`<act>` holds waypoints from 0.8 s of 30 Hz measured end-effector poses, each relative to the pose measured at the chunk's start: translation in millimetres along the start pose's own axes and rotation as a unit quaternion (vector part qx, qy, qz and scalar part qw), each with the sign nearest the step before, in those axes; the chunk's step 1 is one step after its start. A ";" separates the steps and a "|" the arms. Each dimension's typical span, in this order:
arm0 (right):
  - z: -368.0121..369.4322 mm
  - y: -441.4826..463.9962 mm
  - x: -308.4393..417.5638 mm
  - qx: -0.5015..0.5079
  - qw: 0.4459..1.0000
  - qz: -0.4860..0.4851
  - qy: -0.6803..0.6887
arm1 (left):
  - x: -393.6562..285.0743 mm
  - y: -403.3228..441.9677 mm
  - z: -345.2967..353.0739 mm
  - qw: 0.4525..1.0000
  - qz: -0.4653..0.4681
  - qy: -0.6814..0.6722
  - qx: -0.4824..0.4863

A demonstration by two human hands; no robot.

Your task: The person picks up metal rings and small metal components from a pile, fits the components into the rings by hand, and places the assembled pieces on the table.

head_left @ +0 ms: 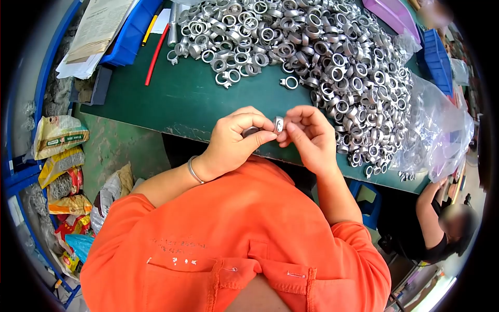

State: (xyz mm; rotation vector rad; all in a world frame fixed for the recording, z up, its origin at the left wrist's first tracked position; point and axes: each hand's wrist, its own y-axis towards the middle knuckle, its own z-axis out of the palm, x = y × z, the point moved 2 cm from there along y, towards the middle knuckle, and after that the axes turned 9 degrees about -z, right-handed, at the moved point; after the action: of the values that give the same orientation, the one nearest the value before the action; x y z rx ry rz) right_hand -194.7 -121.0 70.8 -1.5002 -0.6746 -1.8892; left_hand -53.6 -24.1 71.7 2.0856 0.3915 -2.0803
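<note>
Near the table's front edge, a small metal ring part (278, 125) is pinched between the thumb and forefinger of my left hand (236, 136). Another round metal piece (250, 131) shows partly inside that same hand. My right hand (312, 136) is at the ring's other side, thumb and fingertips close together against it. A large heap of similar metal rings (338, 73) covers the back and right of the green table (171, 99). One ring (291, 82) lies at the heap's front edge.
A red stick (157, 54) and yellow pen (150, 29) lie at the back left, beside a blue bin (125, 36) with papers. Plastic bags (436, 125) cover the right edge. Another person (421, 223) is at the right. Filled sacks (61, 136) stand left.
</note>
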 end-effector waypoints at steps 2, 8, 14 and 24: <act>-1.0 3.1 3.2 -0.007 1.000 0.018 0.023 | -0.7 -0.4 0.3 1.000 0.017 0.013 0.000; 2.7 5.0 5.5 0.021 0.995 0.090 0.045 | -2.7 -0.5 2.5 0.998 0.040 0.041 0.002; 5.7 4.6 1.1 0.016 0.992 -0.042 0.116 | -2.0 -3.3 -0.7 0.996 -0.064 -0.020 -0.053; 16.7 9.6 22.5 0.111 0.867 -0.360 -0.327 | 8.4 1.5 2.7 0.853 -0.315 -0.401 0.111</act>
State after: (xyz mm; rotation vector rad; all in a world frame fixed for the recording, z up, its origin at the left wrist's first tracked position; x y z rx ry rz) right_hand -180.2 -118.9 96.6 -1.8933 -1.9213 -1.6381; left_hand -55.8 -25.8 63.2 1.0087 0.7826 -3.2457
